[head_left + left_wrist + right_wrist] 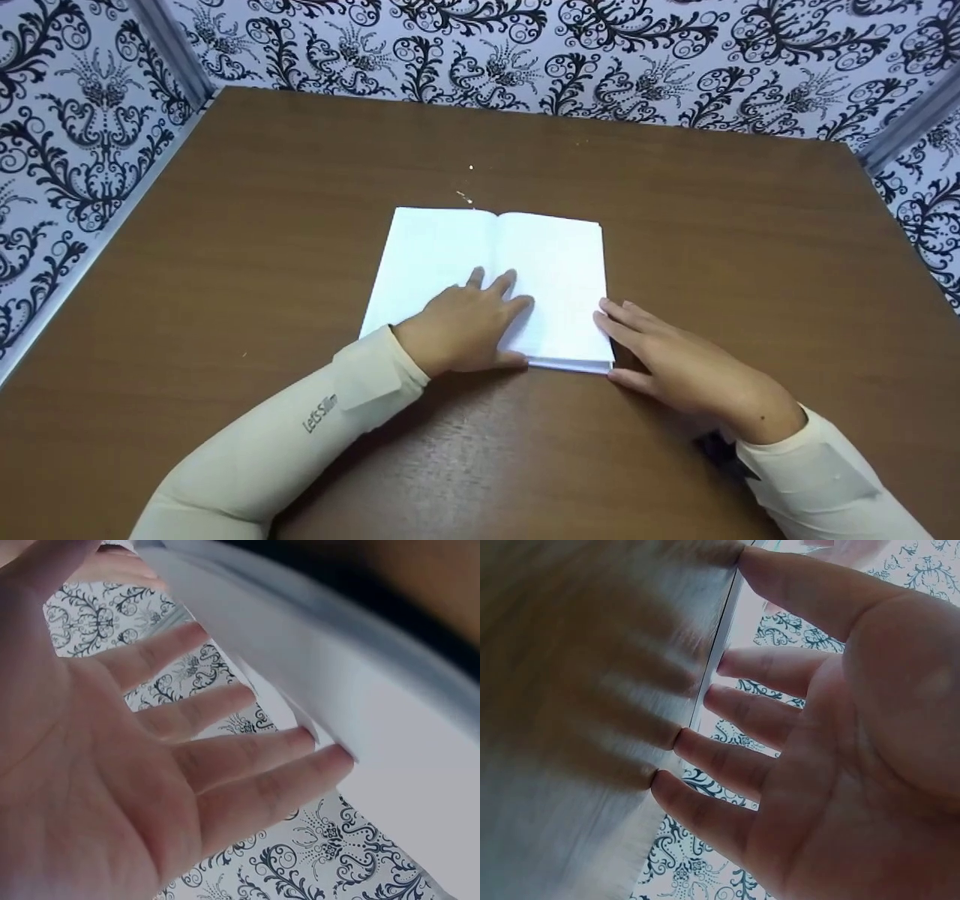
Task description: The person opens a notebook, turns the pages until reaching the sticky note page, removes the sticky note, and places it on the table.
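An open book with blank white pages (559, 277) lies flat on the brown table (300, 187). Across its lower middle, near the centre fold, my left hand (463, 326) rests with fingers spread. The left thumb reaches the bottom edge. In the left wrist view, the fingertips of the left hand (150, 765) meet the white page surface (405, 765). My right hand (694, 367) is beside the book's right edge, fingertips touching that edge and thumb by the lower right corner. The right wrist view shows the right hand (810, 757) with extended fingers, several tips at the tabletop.
White partitions with black floral patterns (495, 52) border the table at the back and both sides. Small pale specks (465, 198) lie just beyond the book's top edge. A dark object (721, 451) shows under the right wrist.
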Motion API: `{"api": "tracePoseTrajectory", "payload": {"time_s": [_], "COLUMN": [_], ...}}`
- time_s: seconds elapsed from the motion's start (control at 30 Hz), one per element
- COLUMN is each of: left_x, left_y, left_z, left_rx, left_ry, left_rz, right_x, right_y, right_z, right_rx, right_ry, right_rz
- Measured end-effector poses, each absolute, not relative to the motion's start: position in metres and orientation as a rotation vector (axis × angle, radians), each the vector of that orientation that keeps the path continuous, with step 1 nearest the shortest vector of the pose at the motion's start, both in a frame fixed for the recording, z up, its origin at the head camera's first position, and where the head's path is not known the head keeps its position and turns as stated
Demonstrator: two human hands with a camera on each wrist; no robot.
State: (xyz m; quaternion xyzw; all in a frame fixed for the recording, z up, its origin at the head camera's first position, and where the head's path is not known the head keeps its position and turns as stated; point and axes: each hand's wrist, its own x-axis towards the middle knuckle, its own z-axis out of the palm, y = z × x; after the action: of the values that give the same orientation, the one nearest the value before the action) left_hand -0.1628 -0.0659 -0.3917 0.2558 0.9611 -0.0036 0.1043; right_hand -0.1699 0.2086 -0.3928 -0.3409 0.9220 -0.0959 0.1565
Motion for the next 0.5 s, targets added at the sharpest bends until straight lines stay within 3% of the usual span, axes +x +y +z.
{"api": "tracePoseTrajectory", "payload": {"time_s": [0.5], "left_x": [-0.1591], "left_y": [-0.0660], "left_z": [-0.3915], "left_rx": [0.884], "left_ry": [2.911], "left_rz": [-0.007], "right_x": [-0.1680], "right_y": [0.2108], "right_z": [-0.3933], "right_rx": [-0.969], "right_ry": [2.650], "right_rz": [-0.288]}}
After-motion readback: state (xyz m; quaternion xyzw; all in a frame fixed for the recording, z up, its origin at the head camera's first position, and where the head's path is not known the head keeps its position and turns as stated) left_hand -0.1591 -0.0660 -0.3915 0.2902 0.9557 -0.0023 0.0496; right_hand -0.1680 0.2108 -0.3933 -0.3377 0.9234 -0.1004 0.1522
